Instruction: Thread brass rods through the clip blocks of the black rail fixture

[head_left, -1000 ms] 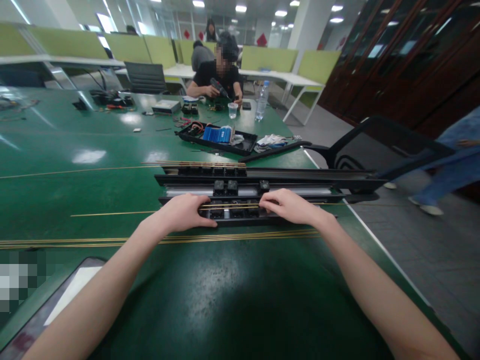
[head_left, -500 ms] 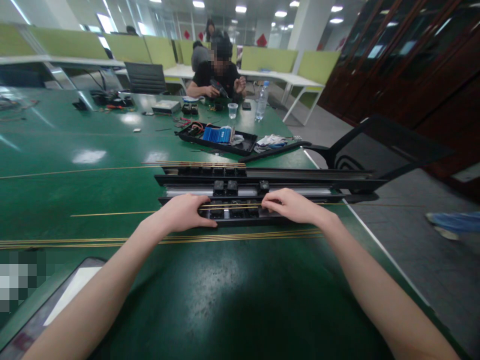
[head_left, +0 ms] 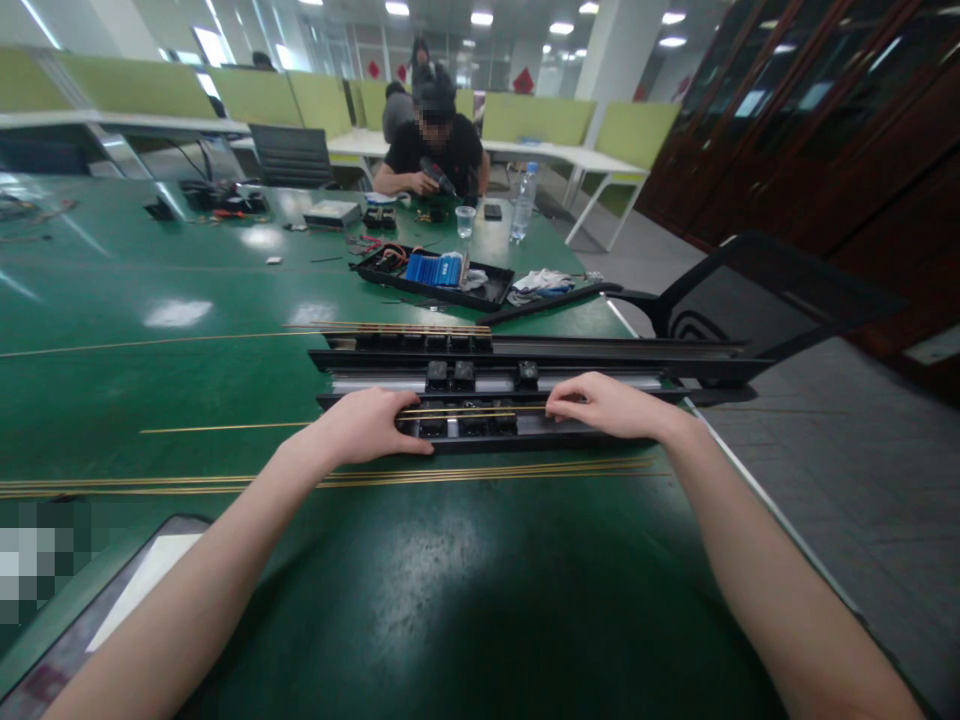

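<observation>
A long black rail [head_left: 480, 432] with small black blocks in it lies across the green table [head_left: 420, 600] in front of me. Thin brass rods [head_left: 465, 411] run along its top. My left hand [head_left: 364, 425] rests palm down on the rail's left end, fingers over the rods. My right hand [head_left: 607, 405] lies farther right on the same rail, fingertips pinching the rods. Two more black rails [head_left: 540, 362] lie just behind it. More brass rods [head_left: 225, 482] lie on the table on the near side.
A black tray [head_left: 442, 274] with blue parts and wires sits farther back, with a cup [head_left: 466, 220] and a water bottle [head_left: 523, 203]. A person in black [head_left: 439, 140] works at the far end. A black chair [head_left: 750, 290] stands at the table's right edge.
My right hand has slid to the right along the rail and rods. The left hand stays put. A passer-by on the right has left the view.
</observation>
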A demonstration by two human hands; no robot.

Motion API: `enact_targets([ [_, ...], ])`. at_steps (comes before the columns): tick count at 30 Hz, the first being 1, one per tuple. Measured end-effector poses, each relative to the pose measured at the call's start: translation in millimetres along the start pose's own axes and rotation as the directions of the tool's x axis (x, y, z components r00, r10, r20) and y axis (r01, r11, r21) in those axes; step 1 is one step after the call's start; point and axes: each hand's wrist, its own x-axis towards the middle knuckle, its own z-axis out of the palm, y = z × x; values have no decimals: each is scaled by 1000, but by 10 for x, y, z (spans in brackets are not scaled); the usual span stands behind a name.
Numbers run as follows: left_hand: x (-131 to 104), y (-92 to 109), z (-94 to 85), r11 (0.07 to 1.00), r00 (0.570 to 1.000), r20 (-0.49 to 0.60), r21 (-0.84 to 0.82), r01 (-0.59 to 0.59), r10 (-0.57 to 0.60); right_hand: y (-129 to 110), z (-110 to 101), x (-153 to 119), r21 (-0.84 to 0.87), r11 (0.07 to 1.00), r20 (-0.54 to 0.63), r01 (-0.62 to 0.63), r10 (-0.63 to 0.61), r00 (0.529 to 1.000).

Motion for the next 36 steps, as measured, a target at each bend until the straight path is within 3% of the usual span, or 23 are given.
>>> enact_targets([
  [14, -2, -21, 17, 1000, 1000, -2, 5, 4, -4, 214, -227, -146, 0, 990, 95, -138, 137, 986],
  [36, 9, -52, 50, 1000, 1000, -10, 1, 3, -3, 630, -403, -294, 26, 963, 100, -268, 264, 959],
])
